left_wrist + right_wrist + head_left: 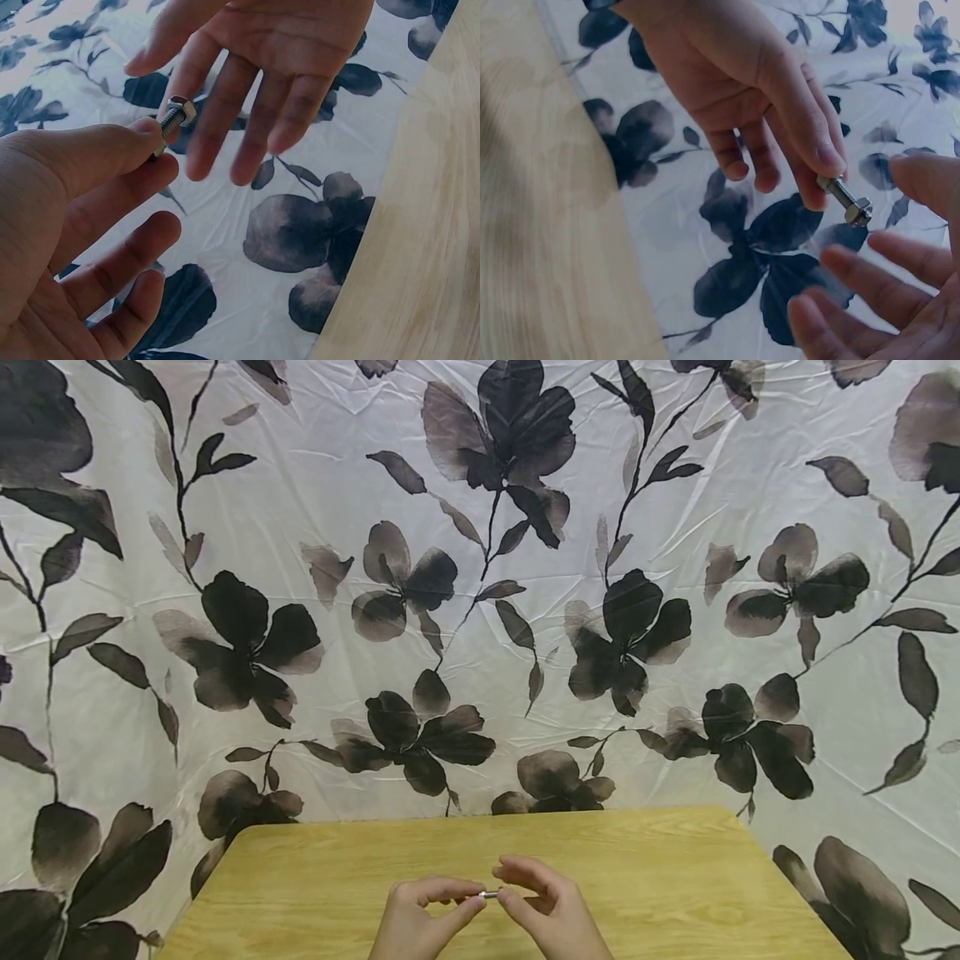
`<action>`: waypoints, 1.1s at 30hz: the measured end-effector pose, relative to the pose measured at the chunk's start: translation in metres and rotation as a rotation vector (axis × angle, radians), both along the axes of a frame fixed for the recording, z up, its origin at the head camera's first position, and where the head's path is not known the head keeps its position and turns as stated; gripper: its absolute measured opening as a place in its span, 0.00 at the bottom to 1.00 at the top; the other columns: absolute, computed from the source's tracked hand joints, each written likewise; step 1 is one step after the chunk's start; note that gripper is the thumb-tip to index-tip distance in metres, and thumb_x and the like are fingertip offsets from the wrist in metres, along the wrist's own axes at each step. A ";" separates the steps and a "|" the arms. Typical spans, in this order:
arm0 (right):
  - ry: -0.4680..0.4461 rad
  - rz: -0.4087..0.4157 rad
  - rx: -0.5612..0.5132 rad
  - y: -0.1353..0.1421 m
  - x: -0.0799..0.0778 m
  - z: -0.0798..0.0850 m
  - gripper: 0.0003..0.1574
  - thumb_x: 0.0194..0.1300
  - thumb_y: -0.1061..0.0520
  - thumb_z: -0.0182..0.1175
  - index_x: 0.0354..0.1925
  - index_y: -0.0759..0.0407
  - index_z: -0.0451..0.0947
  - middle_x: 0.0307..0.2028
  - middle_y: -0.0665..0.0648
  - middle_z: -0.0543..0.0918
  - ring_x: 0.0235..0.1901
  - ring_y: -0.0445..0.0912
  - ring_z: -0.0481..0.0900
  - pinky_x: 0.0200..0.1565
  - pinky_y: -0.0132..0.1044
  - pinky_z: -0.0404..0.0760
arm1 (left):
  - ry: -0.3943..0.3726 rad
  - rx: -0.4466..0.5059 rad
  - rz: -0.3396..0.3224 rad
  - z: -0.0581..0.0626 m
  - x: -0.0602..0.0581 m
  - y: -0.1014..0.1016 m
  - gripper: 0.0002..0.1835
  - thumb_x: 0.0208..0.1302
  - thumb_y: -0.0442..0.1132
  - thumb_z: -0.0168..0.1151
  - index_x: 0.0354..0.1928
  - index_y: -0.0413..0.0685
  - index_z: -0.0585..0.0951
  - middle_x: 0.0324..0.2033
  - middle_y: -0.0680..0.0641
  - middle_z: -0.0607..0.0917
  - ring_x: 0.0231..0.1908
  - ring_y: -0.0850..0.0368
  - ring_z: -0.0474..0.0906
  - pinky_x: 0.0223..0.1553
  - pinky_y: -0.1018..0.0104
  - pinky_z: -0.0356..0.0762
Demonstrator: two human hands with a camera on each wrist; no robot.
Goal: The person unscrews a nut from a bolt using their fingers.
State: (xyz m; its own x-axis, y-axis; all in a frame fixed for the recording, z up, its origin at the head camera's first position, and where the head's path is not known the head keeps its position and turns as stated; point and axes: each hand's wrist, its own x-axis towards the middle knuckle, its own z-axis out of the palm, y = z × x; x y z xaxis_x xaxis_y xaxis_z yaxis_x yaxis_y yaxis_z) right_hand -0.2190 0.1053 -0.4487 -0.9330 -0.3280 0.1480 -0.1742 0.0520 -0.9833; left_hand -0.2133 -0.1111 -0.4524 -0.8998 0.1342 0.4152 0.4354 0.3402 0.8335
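My left hand [427, 914] pinches a small silver metal bolt [491, 894] between thumb and index finger, above the table. In the left wrist view the threaded shank of the bolt [173, 120] shows, with a hexagonal piece at its outer end; whether that is the head or a nut I cannot tell. The left hand's other fingers are loosely bent. My right hand [553, 906] is just right of the bolt, its fingers spread and thumb apart from them. The right wrist view shows a gap between the right fingers [885, 300] and the bolt's hexagonal end.
Beneath both hands lies a yellow wood-grain table [337, 868] with rounded far corners. A white cloth [525, 635] printed with dark flowers hangs behind the table and along its sides.
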 end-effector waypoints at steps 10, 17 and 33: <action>-0.052 0.021 0.040 0.005 -0.010 -0.006 0.32 0.80 0.43 0.53 0.65 0.67 0.76 0.59 0.67 0.83 0.59 0.57 0.82 0.54 0.51 0.84 | -0.010 -0.006 -0.015 -0.001 -0.004 0.002 0.08 0.61 0.48 0.76 0.38 0.55 0.93 0.31 0.58 0.91 0.32 0.68 0.85 0.37 0.68 0.81; -0.106 0.109 0.058 0.004 -0.015 -0.017 0.34 0.82 0.40 0.48 0.54 0.69 0.83 0.49 0.66 0.88 0.52 0.56 0.86 0.49 0.52 0.86 | -0.078 -0.018 -0.038 0.000 -0.002 -0.001 0.11 0.63 0.50 0.74 0.39 0.52 0.93 0.32 0.57 0.92 0.33 0.68 0.85 0.36 0.69 0.82; -0.086 0.123 0.032 0.002 -0.014 -0.018 0.28 0.80 0.45 0.54 0.48 0.70 0.85 0.38 0.65 0.89 0.38 0.42 0.87 0.39 0.34 0.85 | -0.069 -0.029 -0.053 0.000 0.001 -0.001 0.09 0.63 0.50 0.73 0.39 0.56 0.93 0.31 0.57 0.92 0.33 0.68 0.85 0.37 0.67 0.83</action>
